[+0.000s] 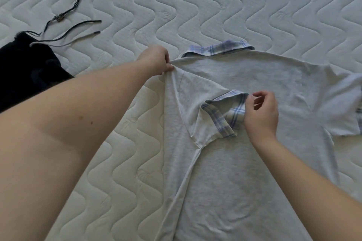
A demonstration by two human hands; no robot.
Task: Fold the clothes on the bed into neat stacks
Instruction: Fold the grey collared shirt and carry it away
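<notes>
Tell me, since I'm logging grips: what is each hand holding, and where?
Both hold the grey shirt. The left hand pinches its shoulder edge beside the collar; the right hand pinches the plaid cuff of the folded-in sleeve.

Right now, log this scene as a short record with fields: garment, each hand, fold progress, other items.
garment: grey shirt with plaid collar, spread flat on the quilted mattress
left hand: pinches the shirt's left shoulder edge
right hand: fingers curled at the plaid cuff of the left sleeve; grip on it unclear
fold progress: left sleeve folded inward onto the body; right sleeve still spread out
other items: black garment with drawstrings, upper left
</notes>
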